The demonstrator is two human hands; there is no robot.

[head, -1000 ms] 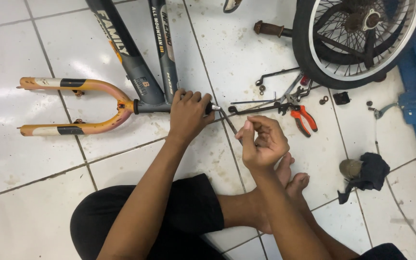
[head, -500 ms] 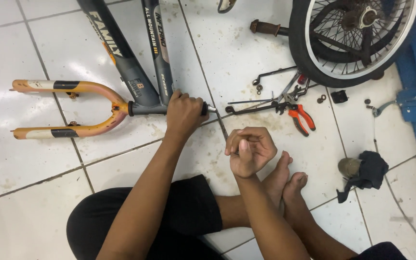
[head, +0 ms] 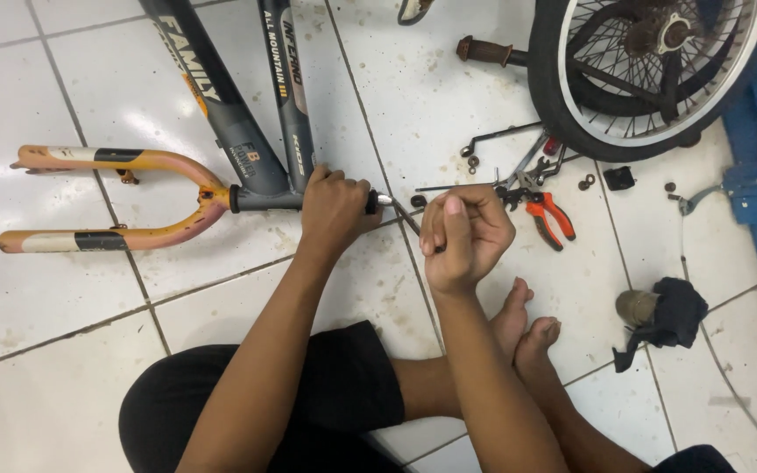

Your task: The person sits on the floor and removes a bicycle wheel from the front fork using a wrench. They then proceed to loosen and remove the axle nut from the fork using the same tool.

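The grey bicycle frame (head: 221, 96) lay flat on the white tiled floor (head: 63, 350), its head tube (head: 265, 198) pointing across the view, with the orange-pink front fork (head: 116, 197) sticking out to one side and the threaded steerer end (head: 381, 201) showing at the other. The left hand (head: 335, 208) was wrapped tight round the head tube just beside that threaded end, fingers closed over the top. The right hand (head: 463, 236) was curled into a loose fist just beside it, thumb up, closed on a thin dark rod-like tool (head: 409, 221) whose tip ran toward the steerer; what kind of tool it was could not be told.

To do this well, the holding hand probably needed to keep the tube from rolling while the tool worked, and the tool seemed best kept in line with the steerer so it would not slip off the threads.

Farther out lay red-handled pliers (head: 545, 215), a few small washers (head: 587, 182) and nuts, a rubber-gripped handlebar end (head: 484, 51) and a spoked wheel (head: 650, 70). A dark rag (head: 672, 315) sat near the person's bare feet (head: 527, 333).
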